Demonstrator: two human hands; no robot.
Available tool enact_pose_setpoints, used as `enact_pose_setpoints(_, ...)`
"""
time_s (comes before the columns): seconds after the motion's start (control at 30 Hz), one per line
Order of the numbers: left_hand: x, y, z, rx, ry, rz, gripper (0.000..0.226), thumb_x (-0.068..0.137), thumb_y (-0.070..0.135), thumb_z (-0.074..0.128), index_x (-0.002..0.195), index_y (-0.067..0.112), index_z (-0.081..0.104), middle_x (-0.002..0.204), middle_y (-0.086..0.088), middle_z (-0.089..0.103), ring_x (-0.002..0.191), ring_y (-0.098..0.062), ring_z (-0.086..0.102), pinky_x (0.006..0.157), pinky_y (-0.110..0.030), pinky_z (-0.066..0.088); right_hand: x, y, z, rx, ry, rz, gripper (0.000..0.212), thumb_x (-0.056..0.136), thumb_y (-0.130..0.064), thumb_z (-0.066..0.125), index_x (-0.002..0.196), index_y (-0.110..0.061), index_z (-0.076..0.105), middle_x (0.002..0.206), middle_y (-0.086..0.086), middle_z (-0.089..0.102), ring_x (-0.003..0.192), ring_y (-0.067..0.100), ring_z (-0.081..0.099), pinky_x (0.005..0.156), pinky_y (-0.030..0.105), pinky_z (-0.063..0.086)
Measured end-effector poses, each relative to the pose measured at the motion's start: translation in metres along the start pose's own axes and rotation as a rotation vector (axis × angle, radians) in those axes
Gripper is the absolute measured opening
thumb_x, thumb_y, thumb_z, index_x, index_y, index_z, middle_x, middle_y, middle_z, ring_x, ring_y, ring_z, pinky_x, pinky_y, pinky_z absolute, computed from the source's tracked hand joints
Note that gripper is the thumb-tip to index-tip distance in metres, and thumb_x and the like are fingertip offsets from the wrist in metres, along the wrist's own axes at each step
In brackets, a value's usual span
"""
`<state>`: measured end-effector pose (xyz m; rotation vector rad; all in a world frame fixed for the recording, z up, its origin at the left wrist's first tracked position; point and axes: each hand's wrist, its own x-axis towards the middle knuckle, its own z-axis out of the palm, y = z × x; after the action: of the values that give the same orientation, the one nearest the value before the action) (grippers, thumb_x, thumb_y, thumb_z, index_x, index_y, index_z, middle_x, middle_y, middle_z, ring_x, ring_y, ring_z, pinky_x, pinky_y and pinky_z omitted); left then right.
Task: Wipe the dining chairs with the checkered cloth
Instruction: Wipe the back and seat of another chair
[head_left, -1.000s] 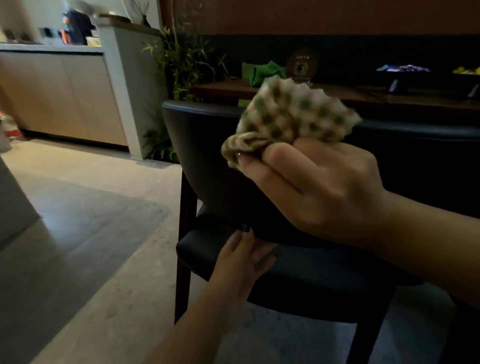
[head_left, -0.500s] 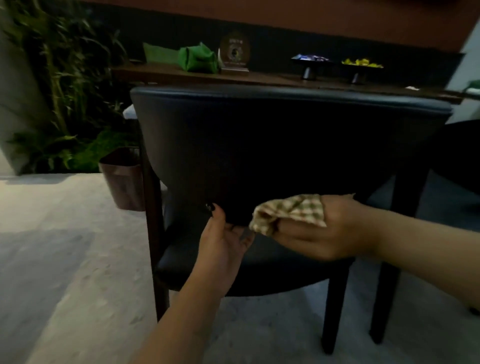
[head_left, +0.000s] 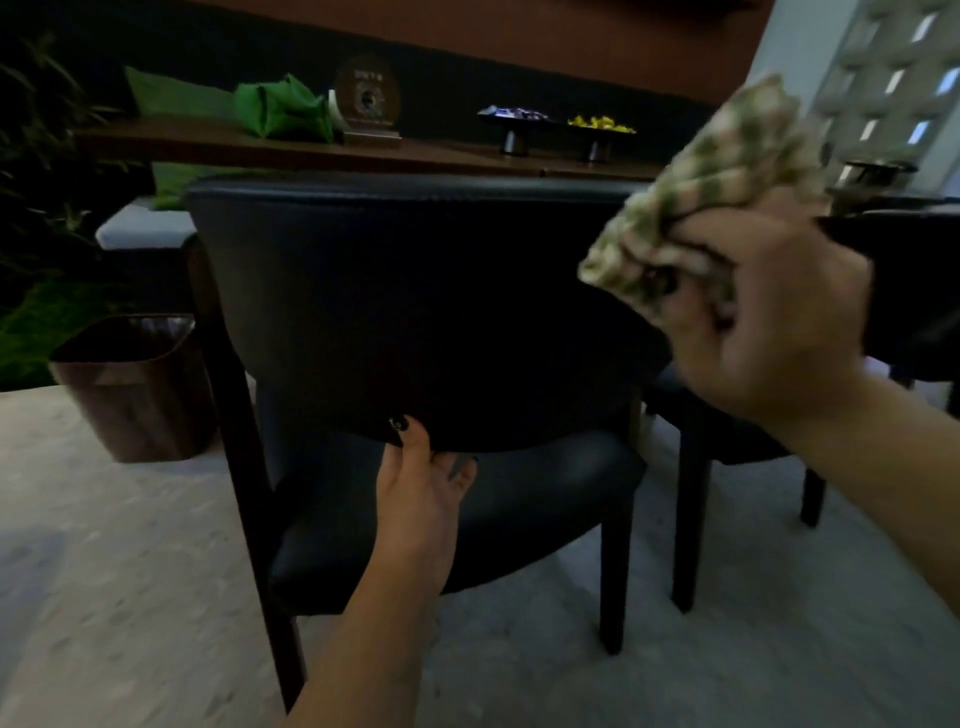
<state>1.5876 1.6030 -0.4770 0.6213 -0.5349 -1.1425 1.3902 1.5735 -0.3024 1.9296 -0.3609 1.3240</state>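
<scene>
Presently, right hand (head_left: 769, 332) clutches bunched checkered cloth (head_left: 711, 182) beside black chair (head_left: 415, 291) backrest; left hand (head_left: 421, 499) grips the backrest's lower edge.

1. Round plaque (head_left: 367, 98) on the wooden sideboard (head_left: 311, 150): it carries a short line of pale characters near its top edge and a small round emblem at its middle, but both are too blurred and too small to read.
2. Wrapped items in the dark footed dish (head_left: 511, 117) just right of the plaque: the blue and white wrappers may carry print, but none can be made out.
3. Nothing else in view bears any lettering, number, brand or sign that can be read.
</scene>
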Motion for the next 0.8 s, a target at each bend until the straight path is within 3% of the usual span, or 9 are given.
enact_pose_setpoints(0.1,0.001,-0.003,-0.003,0.006,-0.002,0.014,0.056,0.085,0.057,0.049,0.135,0.031,0.048,0.125,0.009,0.066,0.110,-0.009,0.065,0.086,-0.035,0.043,0.002,-0.010,0.017,0.073,0.115,-0.011,0.025,0.090,-0.023,0.059,0.103,-0.003,0.051,0.086,0.018,0.068,0.078,0.021,0.056,0.064,0.028,0.043)
enact_pose_setpoints(0.23,-0.001,0.000,-0.005,0.010,-0.034,0.001,0.049,0.088,0.057,0.046,0.131,0.033,0.049,0.125,0.011,0.066,0.113,-0.009,0.063,0.086,-0.037,0.044,-0.009,-0.014,0.029,0.080,0.181,0.009,0.022,0.089,-0.021,0.060,0.104,-0.007,0.052,0.082,0.014,0.069,0.075,0.019,0.057,0.063,0.028,0.044)
enact_pose_setpoints(0.4,-0.001,-0.001,-0.002,-0.009,0.007,0.016,0.059,0.084,0.059,0.049,0.136,0.031,0.047,0.125,0.008,0.066,0.110,-0.013,0.066,0.085,-0.038,0.044,-0.025,-0.021,0.042,-0.054,0.193,-0.207,0.021,0.095,-0.030,0.050,0.103,-0.011,0.054,0.097,0.003,0.059,0.081,0.022,0.055,0.061,0.031,0.042)
enact_pose_setpoints(0.6,0.001,-0.005,0.006,-0.043,0.122,0.027,0.062,0.075,0.062,0.054,0.128,0.029,0.054,0.118,0.005,0.070,0.105,-0.014,0.068,0.084,-0.039,0.045,-0.018,-0.009,0.033,0.028,0.136,-0.399,0.022,0.088,-0.026,0.066,0.100,-0.010,0.058,0.079,0.009,0.071,0.064,0.027,0.067,0.053,0.033,0.049)
enact_pose_setpoints(0.7,-0.001,-0.004,0.008,-0.015,0.124,0.036,0.056,0.073,0.064,0.056,0.119,0.032,0.057,0.115,0.005,0.071,0.103,-0.012,0.068,0.081,-0.037,0.044,-0.015,-0.001,0.027,0.117,0.176,-0.344,0.026,0.085,-0.017,0.071,0.104,-0.012,0.055,0.083,0.009,0.063,0.065,0.029,0.062,0.060,0.038,0.048)
enact_pose_setpoints(0.8,-0.003,-0.004,0.011,0.003,0.158,0.054,0.060,0.073,0.064,0.056,0.123,0.030,0.055,0.117,0.005,0.070,0.105,-0.013,0.068,0.082,-0.036,0.044,-0.017,0.000,0.025,0.080,0.191,-0.140,0.027,0.089,-0.019,0.066,0.110,-0.014,0.050,0.099,0.010,0.044,0.079,0.030,0.049,0.066,0.041,0.042)
